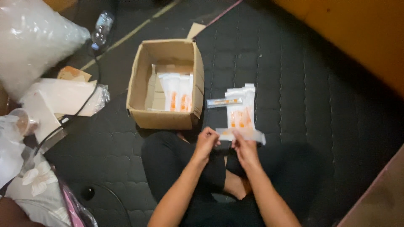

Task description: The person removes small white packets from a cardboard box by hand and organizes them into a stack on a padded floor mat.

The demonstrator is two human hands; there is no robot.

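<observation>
Here, at lower centre of the frame, the left hand [206, 141] and right hand [243, 146] pinch a clear sachet [241, 134] between closed fingers, just below the sachet stack [240, 110] right of the box [165, 84]; judged step: handling one sachet, steady grip required.

head-worn view, looking steeply down, close over lap and floor

Low in the frame's centre, both forearms reach forward; left hand [205, 142] and right hand [245, 148] pinch with curled fingers.
</observation>
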